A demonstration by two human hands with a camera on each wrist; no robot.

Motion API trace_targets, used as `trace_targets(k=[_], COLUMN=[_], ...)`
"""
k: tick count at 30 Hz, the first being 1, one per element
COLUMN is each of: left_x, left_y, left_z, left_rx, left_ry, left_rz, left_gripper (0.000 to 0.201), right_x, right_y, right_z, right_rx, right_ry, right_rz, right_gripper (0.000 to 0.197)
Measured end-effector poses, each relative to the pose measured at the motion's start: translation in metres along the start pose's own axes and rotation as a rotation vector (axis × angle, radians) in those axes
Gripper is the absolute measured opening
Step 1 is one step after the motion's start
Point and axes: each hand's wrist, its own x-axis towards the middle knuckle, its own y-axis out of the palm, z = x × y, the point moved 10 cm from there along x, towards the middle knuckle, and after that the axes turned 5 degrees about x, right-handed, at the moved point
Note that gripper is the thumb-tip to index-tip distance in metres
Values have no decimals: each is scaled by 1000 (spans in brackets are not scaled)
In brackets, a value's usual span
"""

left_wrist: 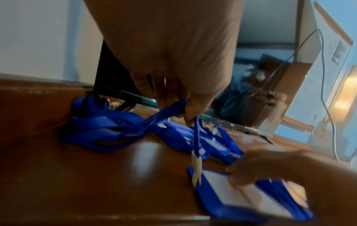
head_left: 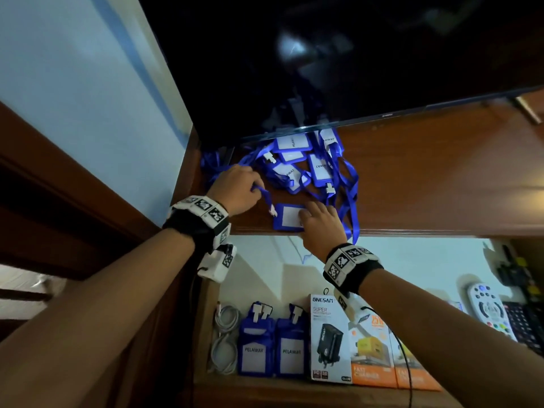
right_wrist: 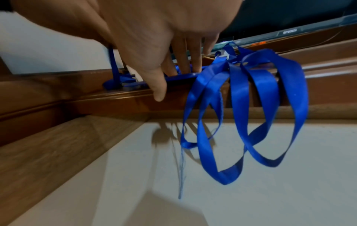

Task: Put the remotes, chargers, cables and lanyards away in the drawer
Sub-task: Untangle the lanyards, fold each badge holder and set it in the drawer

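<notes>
A tangle of blue lanyards with white-windowed badge holders lies on the wooden cabinet top, under the TV's edge. My left hand pinches one blue strap and lifts it; the strap's white clip hangs from it over the badge holder. My right hand presses straight fingers flat on a separate badge holder at the cabinet's front edge, with the thumb over the edge. Several strap loops dangle over that edge beside the right hand.
Below, the open drawer holds coiled white cables, two lanyard badges, a black-and-white charger box, orange charger boxes, a white remote and a black remote. The dark TV overhangs the lanyard pile.
</notes>
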Motion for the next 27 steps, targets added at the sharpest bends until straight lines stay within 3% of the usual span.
trace_targets(k=[5, 10, 14, 17, 20, 23, 25, 27], left_x=[-22, -48, -66, -82, -96, -107, -113, -114], left_y=[-30, -48, -35, -26, -4, 30, 38, 37], left_z=[22, 52, 35, 5, -24, -52, -62, -71], left_rx=[-175, -445, -475, -359, -427, -537, -581, -559], left_ry=[-116, -265, -182, -20, 44, 50, 24, -5], left_rz=[-90, -320, -377, -410, -250, 76, 159, 158], left_gripper=[14, 18, 33, 31, 10, 38, 56, 71], right_x=[-8, -28, -73, -112, -133, -144, -147, -148], right_y=[-21, -49, -66, -63, -42, -32, -26, -28], right_z=[1, -7, -4, -1, -1, 5, 10, 14], right_rx=[273, 544, 699, 581, 536, 772, 799, 749], right_ry=[35, 191, 201, 285, 363, 292, 273, 246], right_rz=[-103, -176, -406, -482, -396, -395, -343, -332], right_gripper=[29, 24, 39, 50, 57, 53, 50, 50])
